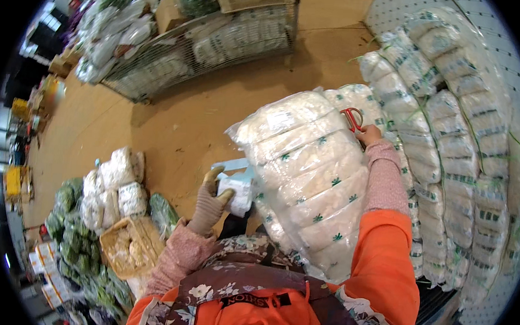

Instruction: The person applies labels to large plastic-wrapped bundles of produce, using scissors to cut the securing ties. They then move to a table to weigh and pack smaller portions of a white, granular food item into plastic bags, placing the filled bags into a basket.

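My left hand (210,201), in a knitted glove, grips a small stack of white printed labels (238,191) with pale blue strips sticking out. It is just left of a large clear plastic bundle (306,177) of white packs marked with small green shapes. My right hand (367,136) is closed on red-handled scissors (352,115) at the upper right edge of that bundle. The scissors' blades are hard to make out. Behind and right of the bundle, more wrapped white bundles (449,149) are piled high, some with green ties.
A wire cage trolley (136,82) loaded with bags and boxes is at the top. At lower left are white bundles (115,172), bagged green vegetables (70,241) and a tan crate (153,239) on the brown floor (167,134). A dotted pale wall (517,76) runs along the right.
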`<state>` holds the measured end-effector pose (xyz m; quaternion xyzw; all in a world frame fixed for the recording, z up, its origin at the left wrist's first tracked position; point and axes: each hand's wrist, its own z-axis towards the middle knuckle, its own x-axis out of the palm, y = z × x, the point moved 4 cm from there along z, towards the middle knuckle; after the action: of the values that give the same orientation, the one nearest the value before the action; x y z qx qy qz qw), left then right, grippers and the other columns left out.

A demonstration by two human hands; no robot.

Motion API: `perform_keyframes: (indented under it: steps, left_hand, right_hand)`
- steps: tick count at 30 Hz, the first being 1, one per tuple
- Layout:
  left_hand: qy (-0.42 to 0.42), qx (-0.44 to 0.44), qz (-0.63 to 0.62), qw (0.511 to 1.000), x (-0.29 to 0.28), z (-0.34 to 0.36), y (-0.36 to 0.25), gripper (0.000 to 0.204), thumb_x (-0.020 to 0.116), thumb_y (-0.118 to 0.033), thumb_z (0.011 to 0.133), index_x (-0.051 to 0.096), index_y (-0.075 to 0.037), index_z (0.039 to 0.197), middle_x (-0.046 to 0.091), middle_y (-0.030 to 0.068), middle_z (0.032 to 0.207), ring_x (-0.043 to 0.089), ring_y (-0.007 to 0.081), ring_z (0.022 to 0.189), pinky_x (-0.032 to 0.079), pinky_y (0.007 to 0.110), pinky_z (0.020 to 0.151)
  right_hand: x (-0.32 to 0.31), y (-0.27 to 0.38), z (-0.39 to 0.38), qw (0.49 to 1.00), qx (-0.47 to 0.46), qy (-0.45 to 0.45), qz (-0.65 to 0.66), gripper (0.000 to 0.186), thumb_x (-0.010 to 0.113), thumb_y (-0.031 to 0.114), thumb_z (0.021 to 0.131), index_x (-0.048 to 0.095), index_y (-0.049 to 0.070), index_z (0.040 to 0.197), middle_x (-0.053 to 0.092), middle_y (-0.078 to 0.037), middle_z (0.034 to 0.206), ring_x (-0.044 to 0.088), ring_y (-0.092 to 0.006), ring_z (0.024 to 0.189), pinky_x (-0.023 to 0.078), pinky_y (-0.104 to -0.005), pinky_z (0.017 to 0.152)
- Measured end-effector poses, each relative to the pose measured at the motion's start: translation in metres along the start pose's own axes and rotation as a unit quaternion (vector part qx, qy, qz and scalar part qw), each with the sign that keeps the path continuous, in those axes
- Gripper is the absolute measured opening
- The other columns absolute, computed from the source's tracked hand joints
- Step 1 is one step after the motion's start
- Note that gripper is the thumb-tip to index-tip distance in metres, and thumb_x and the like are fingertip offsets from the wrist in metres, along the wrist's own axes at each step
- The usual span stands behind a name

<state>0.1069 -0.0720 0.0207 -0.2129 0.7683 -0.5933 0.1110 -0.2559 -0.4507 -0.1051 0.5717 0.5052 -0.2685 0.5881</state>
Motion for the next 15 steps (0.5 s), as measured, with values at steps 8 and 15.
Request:
perform_keyframes:
  steps: [8, 15]
  left_hand:
    - [-0.016, 0.094, -0.011, 0.995, 0.014, -0.034, -0.030, 0.070, 0.061, 0.004, 0.073, 0.031, -0.008, 0.135, 0.054, 0.0078, 0.101, 0.052, 0.0138, 0.094, 0.043, 0.027, 0.083]
    - [0.036, 0.083, -0.054, 0.994, 0.016, -0.053, -0.040, 0.071, 0.066, 0.000, 0.071, 0.033, -0.005, 0.134, 0.055, 0.0081, 0.111, 0.053, 0.0144, 0.099, 0.044, 0.028, 0.085]
  right_hand:
    - [-0.049, 0.200, -0.156, 0.899, -0.112, 0.080, 0.415, 0.012, 0.062, 0.011, 0.082, 0.067, 0.001, 0.086, 0.063, 0.000, 0.072, 0.052, -0.0068, 0.065, 0.044, -0.0243, 0.058]
    - [0.009, 0.297, -0.261, 0.682, 0.035, 0.351, 0.641, 0.009, 0.061, 0.010, 0.084, 0.060, 0.001, 0.085, 0.053, 0.002, 0.065, 0.043, -0.0036, 0.050, 0.034, -0.0190, 0.044]
